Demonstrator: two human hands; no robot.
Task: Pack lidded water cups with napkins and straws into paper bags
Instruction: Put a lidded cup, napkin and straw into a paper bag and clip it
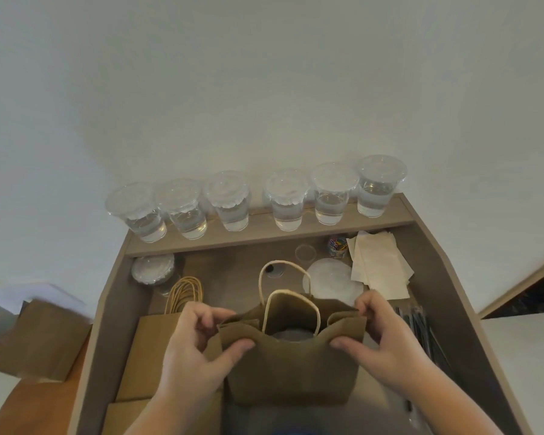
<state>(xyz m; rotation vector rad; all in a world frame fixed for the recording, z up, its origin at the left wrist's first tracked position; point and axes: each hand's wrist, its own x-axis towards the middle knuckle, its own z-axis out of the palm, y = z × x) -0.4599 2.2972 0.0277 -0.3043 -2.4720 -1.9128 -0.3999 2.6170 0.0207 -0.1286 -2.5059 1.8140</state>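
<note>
A brown paper bag [291,368] with twine handles stands upright in front of me, its mouth open. My left hand [195,346] pinches the bag's left top edge and my right hand [387,346] pinches the right top edge. Something dark and round shows inside the bag. Several lidded water cups [230,200] stand in a row on the raised back ledge. Napkins [380,265] lie at the back right. Dark wrapped straws [421,324] lie along the right side.
A stack of flat paper bags [157,350] with twine handles lies at the left. Spare lids [153,268] sit at the back left, a loose lid [330,277] and a cup of coloured clips [337,246] behind the bag. More bags [38,337] lie off the desk's left.
</note>
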